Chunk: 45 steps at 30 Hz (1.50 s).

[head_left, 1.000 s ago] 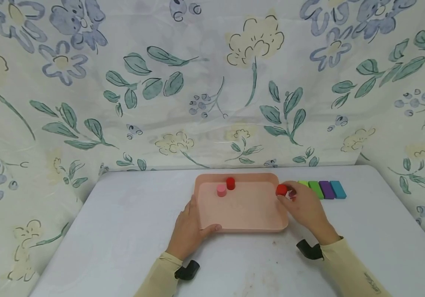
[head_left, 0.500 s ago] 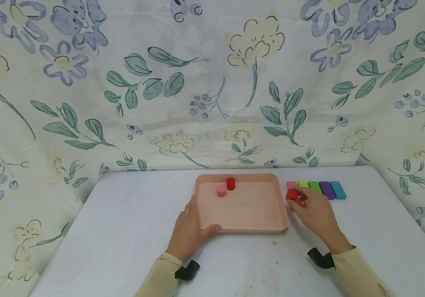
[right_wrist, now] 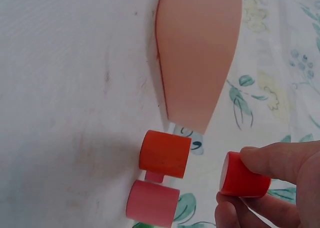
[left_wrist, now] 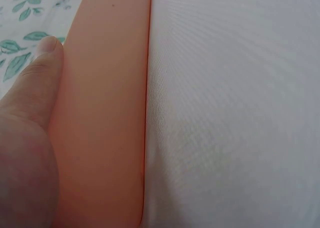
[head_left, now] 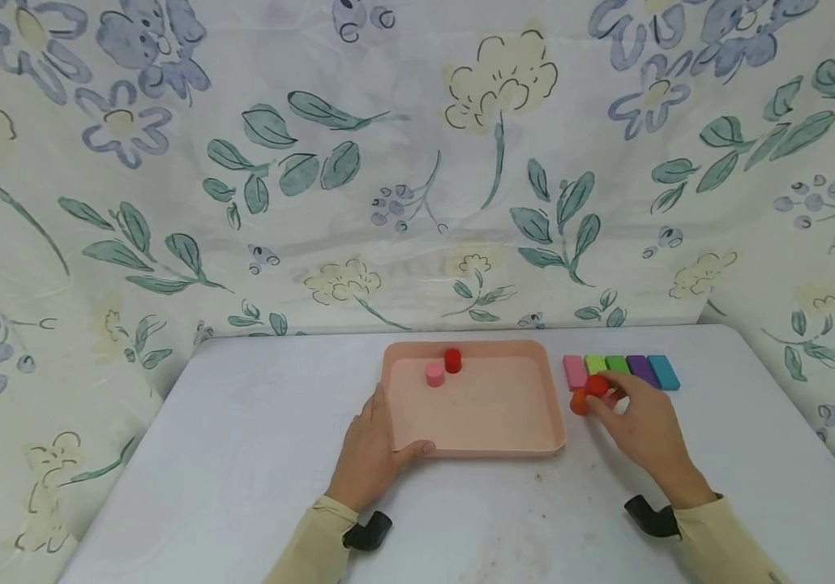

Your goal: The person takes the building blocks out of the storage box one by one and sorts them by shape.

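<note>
The tray point(head_left: 490, 418) is coloured peach, the pinched cylinder point(right_wrist: 239, 180) red; the far backdrop point(head_left: 417, 162) is patterned with blue, yellow and green florals on white.

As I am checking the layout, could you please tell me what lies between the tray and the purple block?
In the head view, a pink block, a yellow-green block and a green block lie between the tray and the purple block.

Red cylinder point(right_wrist: 242, 177) between fingers point(right_wrist: 275, 210) at four o'clock, orange cylinder point(right_wrist: 165, 154) and pink cylinder point(right_wrist: 152, 204) at six, tray point(right_wrist: 200, 53) at one.
</note>
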Motion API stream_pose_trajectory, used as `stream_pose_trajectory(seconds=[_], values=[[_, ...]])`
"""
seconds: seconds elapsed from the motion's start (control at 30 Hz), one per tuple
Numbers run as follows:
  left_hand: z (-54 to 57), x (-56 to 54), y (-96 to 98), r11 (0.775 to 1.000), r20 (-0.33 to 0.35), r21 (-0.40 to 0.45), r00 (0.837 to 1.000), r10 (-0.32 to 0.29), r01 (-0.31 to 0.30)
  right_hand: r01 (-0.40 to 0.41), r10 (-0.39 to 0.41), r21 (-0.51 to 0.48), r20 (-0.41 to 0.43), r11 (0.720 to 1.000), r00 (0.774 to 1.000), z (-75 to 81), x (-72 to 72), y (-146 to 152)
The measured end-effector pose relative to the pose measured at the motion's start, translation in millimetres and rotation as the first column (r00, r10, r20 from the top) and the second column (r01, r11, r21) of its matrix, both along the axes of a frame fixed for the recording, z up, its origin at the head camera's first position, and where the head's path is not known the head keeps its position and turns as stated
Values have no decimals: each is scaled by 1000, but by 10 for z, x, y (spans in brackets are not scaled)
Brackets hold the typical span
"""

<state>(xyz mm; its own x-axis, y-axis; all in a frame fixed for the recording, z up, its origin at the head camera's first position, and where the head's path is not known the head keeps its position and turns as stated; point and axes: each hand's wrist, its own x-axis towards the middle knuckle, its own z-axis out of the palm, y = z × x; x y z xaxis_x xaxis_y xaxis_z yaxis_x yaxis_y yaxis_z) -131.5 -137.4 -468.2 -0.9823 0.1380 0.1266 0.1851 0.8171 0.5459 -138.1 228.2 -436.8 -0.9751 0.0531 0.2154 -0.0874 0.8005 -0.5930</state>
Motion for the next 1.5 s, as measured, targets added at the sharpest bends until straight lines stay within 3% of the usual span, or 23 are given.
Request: stream_pose_trajectory(seconds=[1.07,1.5], values=[[10,-8,7,1000,19,4,1000,12,-12,130,-130,11,-14,991,991,-127,-24,254],[-6,-4,-4,1000,9,16,1000,8,-8,176,-178,31,56,984,982,-144,-54,282]])
